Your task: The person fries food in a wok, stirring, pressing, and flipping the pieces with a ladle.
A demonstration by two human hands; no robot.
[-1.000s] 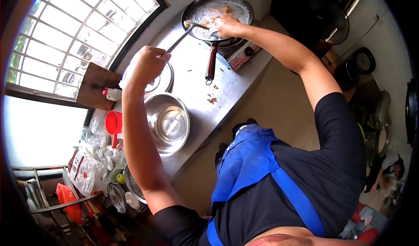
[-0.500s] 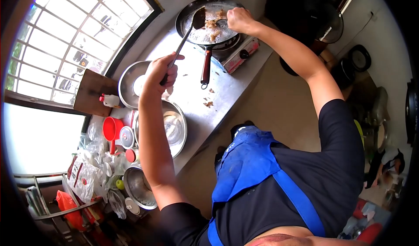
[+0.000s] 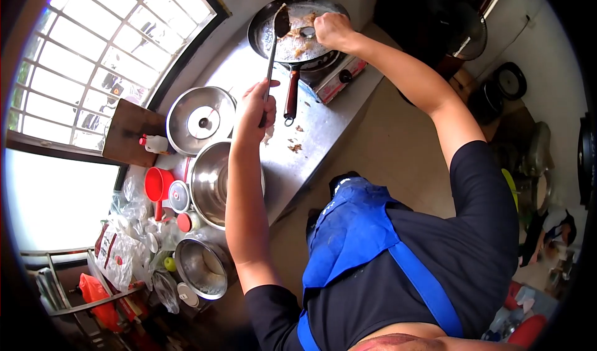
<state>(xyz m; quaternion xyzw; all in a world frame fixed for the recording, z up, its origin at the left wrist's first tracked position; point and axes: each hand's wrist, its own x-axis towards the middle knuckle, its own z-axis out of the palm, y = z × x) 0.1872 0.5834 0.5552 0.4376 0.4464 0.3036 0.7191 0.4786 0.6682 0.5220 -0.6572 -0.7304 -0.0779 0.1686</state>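
My left hand [image 3: 252, 108] is closed around the handle of a long spatula [image 3: 272, 61]. The dark spatula blade stands tilted over the left part of a wide black frying pan [image 3: 256, 40]. Brown pieces of food [image 3: 299, 51] lie in bubbling, pale liquid in the pan. Over the pan's right side is my right hand [image 3: 334, 31], clenched in a fist. A small round, shiny thing [image 3: 307, 32] shows beside its fingers; whether the hand grips it I cannot tell. The pan sits on a portable stove [image 3: 339, 80], its red-brown handle pointing toward me.
On the metal counter [image 3: 317, 127] lie brown scraps. To the left are a round metal lid [image 3: 180, 117], a steel basin [image 3: 208, 183], a red dipper [image 3: 159, 183], a white bottle [image 3: 155, 143] and a wooden board [image 3: 127, 133]. Plastic bags [image 3: 118, 251] crowd the lower left.
My left hand has shifted right and a little toward me, and the spatula is more upright. My right hand has moved slightly left over the pan. The lid and basin are less covered by my arm.
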